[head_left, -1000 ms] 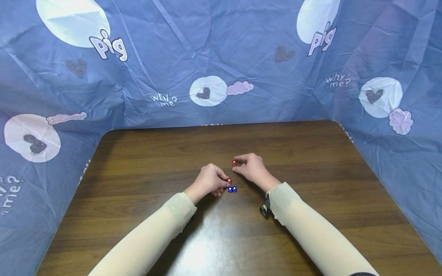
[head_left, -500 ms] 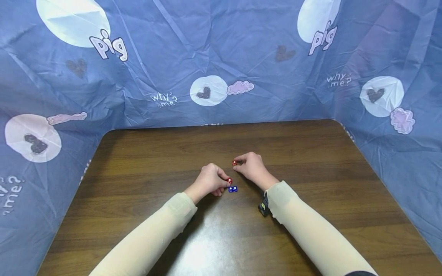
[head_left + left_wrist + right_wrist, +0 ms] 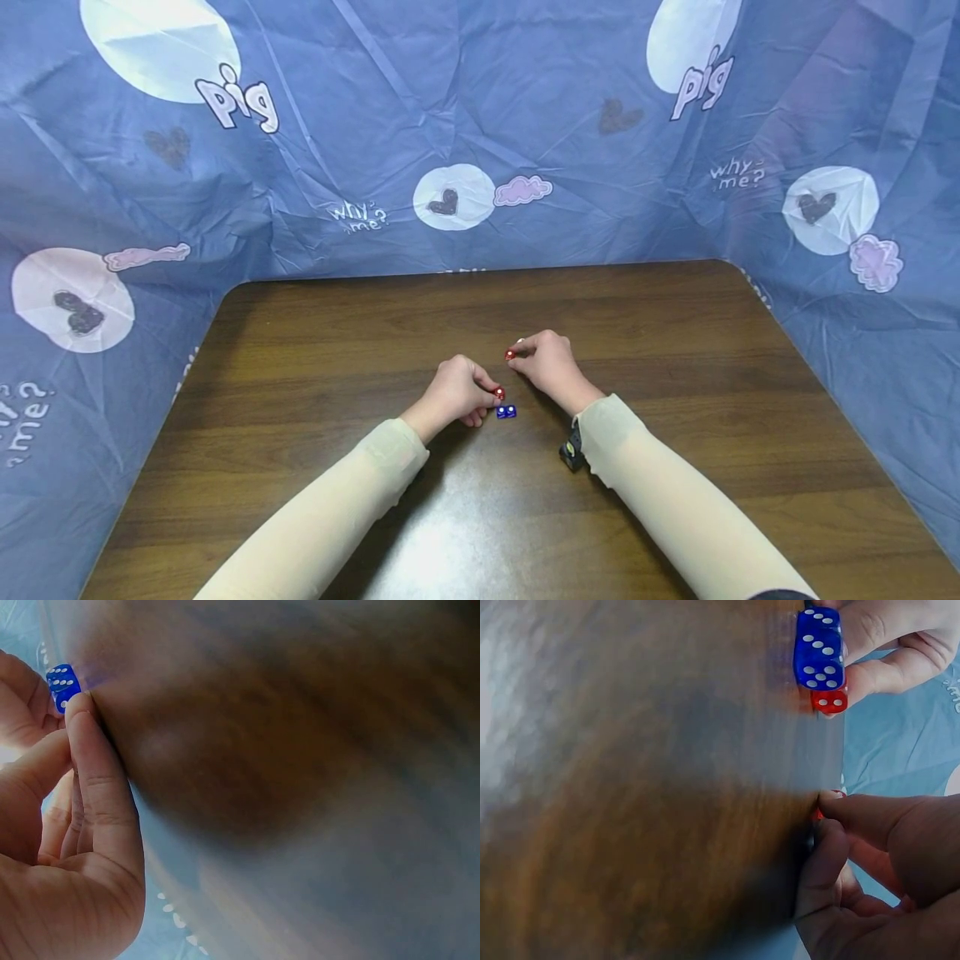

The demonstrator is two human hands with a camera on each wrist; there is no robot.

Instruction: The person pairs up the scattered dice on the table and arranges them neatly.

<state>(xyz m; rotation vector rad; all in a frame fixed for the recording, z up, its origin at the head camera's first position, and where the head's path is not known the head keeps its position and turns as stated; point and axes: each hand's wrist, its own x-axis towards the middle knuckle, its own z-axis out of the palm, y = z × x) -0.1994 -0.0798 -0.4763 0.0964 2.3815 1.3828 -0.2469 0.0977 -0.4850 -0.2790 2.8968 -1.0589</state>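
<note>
Beside two blue dice (image 3: 506, 412) standing side by side on the wooden table, my left hand (image 3: 453, 392) pinches a red die (image 3: 498, 392) between thumb and finger. A little farther back, my right hand (image 3: 549, 365) pinches a second red die (image 3: 510, 355) by its sides. In the right wrist view the blue dice (image 3: 819, 649) overlap the left hand's red die (image 3: 830, 701), while the right fingertips mostly cover their own die (image 3: 817, 814). One blue die (image 3: 63, 688) shows past the left fingertips in the left wrist view.
The brown wooden table (image 3: 337, 333) stretches around both hands. A blue printed cloth (image 3: 585, 233) hangs behind its far edge and at both sides. A black device (image 3: 572, 450) sits at the right wrist, below the cuff.
My right thumb and finger have closed in on the farther red die, which was between them with a gap before. The left hand and the blue dice stay almost still.
</note>
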